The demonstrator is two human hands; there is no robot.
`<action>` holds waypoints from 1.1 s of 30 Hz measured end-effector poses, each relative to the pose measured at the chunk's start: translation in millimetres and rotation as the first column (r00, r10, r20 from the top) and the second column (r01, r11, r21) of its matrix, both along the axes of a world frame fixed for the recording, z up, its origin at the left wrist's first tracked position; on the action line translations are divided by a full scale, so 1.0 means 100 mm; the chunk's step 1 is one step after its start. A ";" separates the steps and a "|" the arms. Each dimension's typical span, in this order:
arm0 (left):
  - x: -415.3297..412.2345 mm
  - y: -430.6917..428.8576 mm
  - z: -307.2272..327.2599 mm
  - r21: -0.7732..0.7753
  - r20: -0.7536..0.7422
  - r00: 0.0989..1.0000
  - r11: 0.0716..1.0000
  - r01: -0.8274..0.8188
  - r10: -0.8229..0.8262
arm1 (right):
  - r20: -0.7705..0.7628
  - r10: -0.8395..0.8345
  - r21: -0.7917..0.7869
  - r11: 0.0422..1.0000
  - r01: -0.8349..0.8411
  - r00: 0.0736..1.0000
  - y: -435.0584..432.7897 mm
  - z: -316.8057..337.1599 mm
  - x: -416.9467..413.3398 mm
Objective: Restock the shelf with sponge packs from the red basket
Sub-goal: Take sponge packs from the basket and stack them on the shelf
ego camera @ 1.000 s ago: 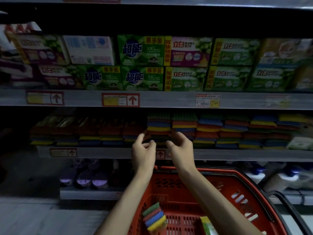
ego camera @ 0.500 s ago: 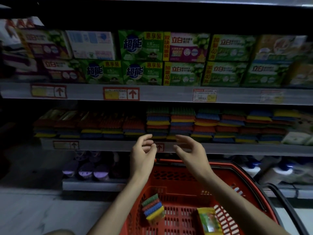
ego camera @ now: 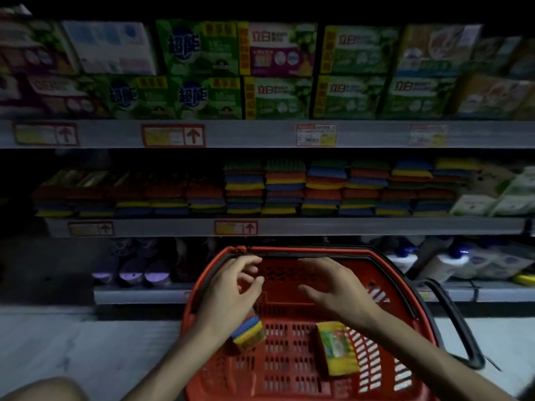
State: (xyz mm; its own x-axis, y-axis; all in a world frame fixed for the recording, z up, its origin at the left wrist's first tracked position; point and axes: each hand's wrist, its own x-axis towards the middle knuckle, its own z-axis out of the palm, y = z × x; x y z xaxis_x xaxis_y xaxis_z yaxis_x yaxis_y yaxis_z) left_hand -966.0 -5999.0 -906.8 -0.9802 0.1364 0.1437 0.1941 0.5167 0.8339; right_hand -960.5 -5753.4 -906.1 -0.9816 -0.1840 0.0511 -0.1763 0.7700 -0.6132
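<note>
Red plastic basket, perforated walls and floor, with a black handle hanging out at its right side. It stands on the pale floor.

Contents of the basket: two packs.
- One multicoloured sponge pack, blue and yellow layers showing. It lies tilted at the basket's left side, partly hidden under the left wrist.
- One labelled sponge pack, label up and yellow edge nearest the camera, near the basket's right wall.

Left hand: above the basket's left half, fingers loosely bent and apart, holding nothing.

Right hand: above the basket's right half, palm turned inward, fingers spread, holding nothing.

Sponge shelf: beyond and above the basket's far rim.
- It carries stacked sponge packs in red, blue, green and yellow. The stacks straight above the basket are taller than those to its left.
- A price tag sits on the shelf edge, just above the far rim.

Green printed cartons: one shelf higher above the basket.

White bottles: low shelf beyond the basket's right corner.
</note>
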 end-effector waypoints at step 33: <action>-0.36 0.33 -1.89 -0.901 0.429 0.873 -0.042 0.432 -0.232 | 0.618 -0.411 0.383 0.902 0.200 0.670 0.48 -2.12 -0.12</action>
